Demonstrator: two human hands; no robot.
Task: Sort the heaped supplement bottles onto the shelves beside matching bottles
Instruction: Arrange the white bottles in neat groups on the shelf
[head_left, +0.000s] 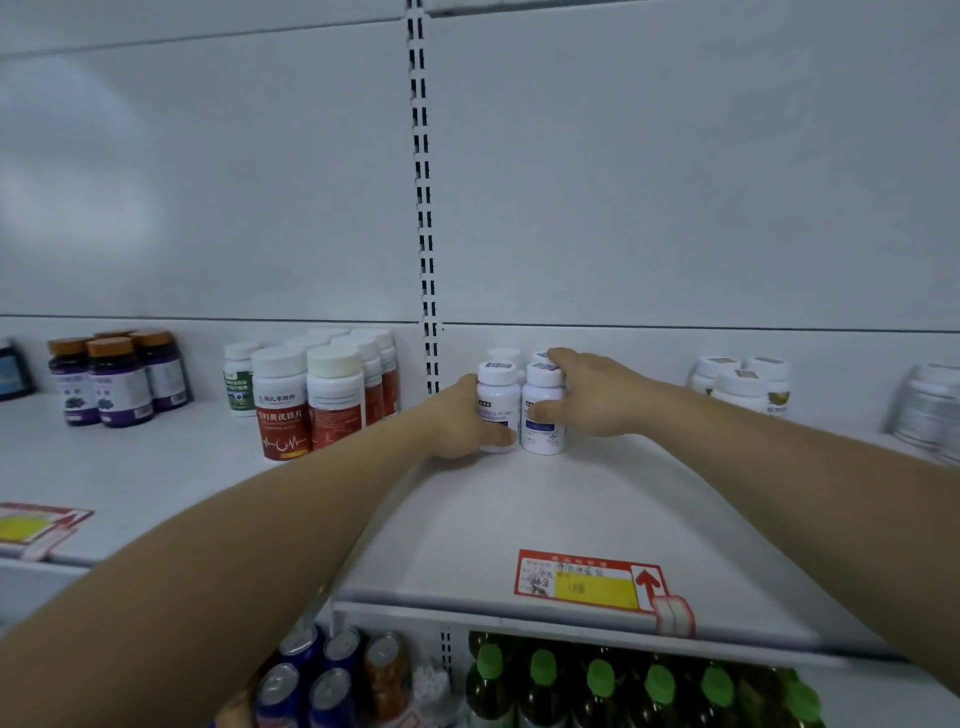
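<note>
Left hand grips the front-left white bottle, thumb across its label; right hand holds the front-right white bottle, thumb on the front, fingers over the cap. Both bottles stand upright on the shelf, touching each other between the two hands, w/ two more white caps just behind them, so 4 of this kind in a tight block.

Risk, as I judge it: pushing the front pair back too hard could knock the rear two against the back panel or tip them (the cluster is narrow and tall). Pulling the hands away unevenly could drag a bottle over.

Counts: beyond the left hand, approx. 7 red-label bottles, 1 green-label one beside them, and 4 purple bottles further out. Beyond the right hand, 3 white-and-gold jars, well apart.
</note>
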